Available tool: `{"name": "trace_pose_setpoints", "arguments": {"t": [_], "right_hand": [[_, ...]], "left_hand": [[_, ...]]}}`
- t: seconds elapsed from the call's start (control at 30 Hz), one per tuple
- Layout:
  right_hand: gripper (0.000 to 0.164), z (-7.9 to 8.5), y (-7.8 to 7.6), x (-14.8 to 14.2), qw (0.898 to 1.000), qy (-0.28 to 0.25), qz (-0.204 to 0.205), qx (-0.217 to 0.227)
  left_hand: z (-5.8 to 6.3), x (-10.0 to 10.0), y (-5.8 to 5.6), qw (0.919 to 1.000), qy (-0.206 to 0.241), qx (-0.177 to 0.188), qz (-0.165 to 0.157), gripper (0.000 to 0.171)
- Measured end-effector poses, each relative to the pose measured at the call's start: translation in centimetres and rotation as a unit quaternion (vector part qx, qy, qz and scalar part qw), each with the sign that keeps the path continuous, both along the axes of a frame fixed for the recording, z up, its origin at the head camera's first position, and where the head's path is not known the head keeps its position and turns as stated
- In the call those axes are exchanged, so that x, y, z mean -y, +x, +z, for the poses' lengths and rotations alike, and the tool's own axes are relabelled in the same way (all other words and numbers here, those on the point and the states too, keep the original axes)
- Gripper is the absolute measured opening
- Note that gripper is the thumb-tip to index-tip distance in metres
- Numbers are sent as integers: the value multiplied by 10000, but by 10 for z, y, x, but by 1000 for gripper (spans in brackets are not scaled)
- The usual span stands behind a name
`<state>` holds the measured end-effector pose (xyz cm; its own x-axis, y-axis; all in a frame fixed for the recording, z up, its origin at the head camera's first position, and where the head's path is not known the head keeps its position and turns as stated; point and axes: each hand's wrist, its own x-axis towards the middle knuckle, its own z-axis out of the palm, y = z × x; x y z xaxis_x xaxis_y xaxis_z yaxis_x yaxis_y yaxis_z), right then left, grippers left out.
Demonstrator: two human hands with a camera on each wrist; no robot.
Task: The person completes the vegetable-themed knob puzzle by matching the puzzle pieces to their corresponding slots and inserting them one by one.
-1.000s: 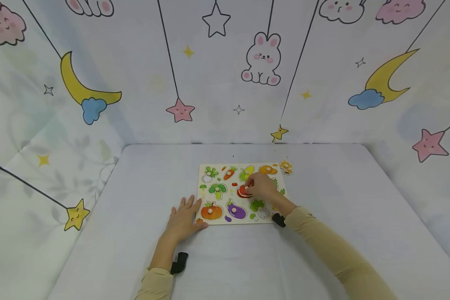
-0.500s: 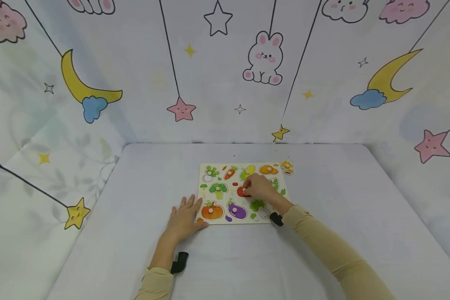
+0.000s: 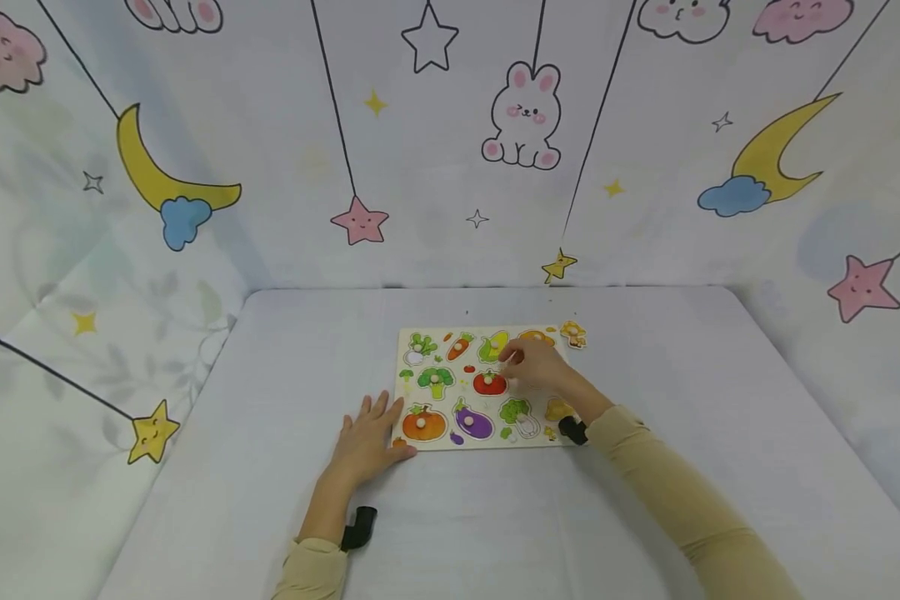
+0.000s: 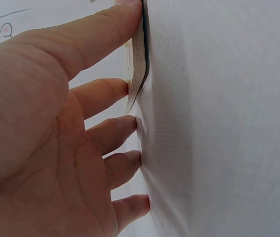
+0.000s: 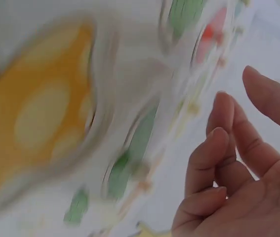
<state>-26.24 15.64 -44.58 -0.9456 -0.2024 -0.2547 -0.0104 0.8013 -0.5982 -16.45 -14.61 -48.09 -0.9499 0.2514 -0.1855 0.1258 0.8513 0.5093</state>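
Note:
A wooden knob puzzle board point(image 3: 487, 443) with vegetable pictures lies flat on the table. My left hand point(image 3: 367, 437) rests at its lower left corner, fingers spread, thumb on the edge; the left wrist view has the board's side edge point(image 4: 140, 54) under the thumb. Just right of the red tomato piece point(image 3: 490, 383), which sits in its place, my right hand point(image 3: 536, 367) hovers over the board. In the right wrist view that hand point(image 5: 243, 163) has thumb and index finger apart with nothing between them. A loose mushroom piece point(image 3: 573, 335) lies by the upper right corner.
Pumpkin point(image 3: 423, 422), eggplant point(image 3: 474, 422) and broccoli point(image 3: 436, 381) pieces sit in the board, with several others. A yellow spotted mushroom picture point(image 5: 43, 113) fills the left of the right wrist view. Printed cloth walls point(image 3: 450, 167) rise behind and beside the white table point(image 3: 307, 333).
My right hand was pinching the tomato piece's knob and setting the piece down level. Now it has let go and moved right, uncovering the tomato. The left hand stays put.

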Motion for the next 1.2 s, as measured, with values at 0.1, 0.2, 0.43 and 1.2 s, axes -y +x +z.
{"name": "trace_pose_setpoints", "arguments": {"t": [0.1, 0.2, 0.43, 1.2], "right_hand": [[25, 3, -14, -25, 9995, -109, -63, -280], [31, 4, -28, -54, 9980, -164, -422, -449], [43, -5, -49, -107, 9932, -276, -1123, -142], [33, -21, -58, -122, 9865, -209, -1601, 266]], "left_hand": [[1, 0, 0, 10000, -2, -4, 19, 81], [0, 1, 0, 10000, -12, 4, 11, 81], [-2, 1, 3, 10000, 26, 42, 27, 81], [-1, 0, 1, 9999, 6, -100, -15, 80]]}}
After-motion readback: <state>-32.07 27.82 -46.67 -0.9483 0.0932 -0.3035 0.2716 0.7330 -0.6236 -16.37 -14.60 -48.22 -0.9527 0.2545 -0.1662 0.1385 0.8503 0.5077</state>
